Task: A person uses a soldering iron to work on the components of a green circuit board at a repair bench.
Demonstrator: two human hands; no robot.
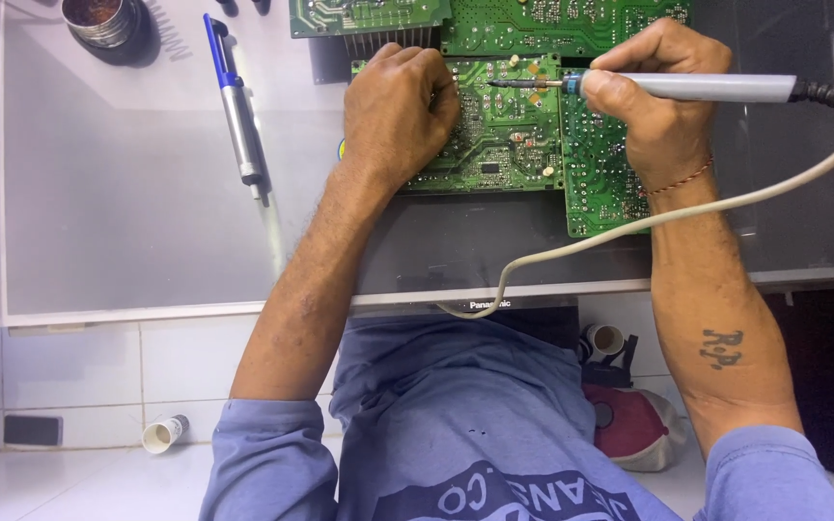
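Blue shirt cloth (456,425) fills the near edge of the view, and from it both forearms reach up toward the green circuit board (509,135) lying on the pale surface (127,212). On the board's left part rests the left hand (398,111), fingers curled shut and pressing down; whether anything sits inside that grip cannot be told. Over the board's right part the right hand (653,106) has its grip closed around the grey soldering iron (687,87), held like a pen.

The iron's long axis runs nearly level across the picture, its dark tip pointing left onto the board's upper middle, its cord (629,227) looping back off the board's lower edge. Judging by the tip resting at a joint, soldering seems under way; how many joints are finished cannot be seen. Left of the board, well apart, a blue-handled desoldering pump (234,101) lies untouched.
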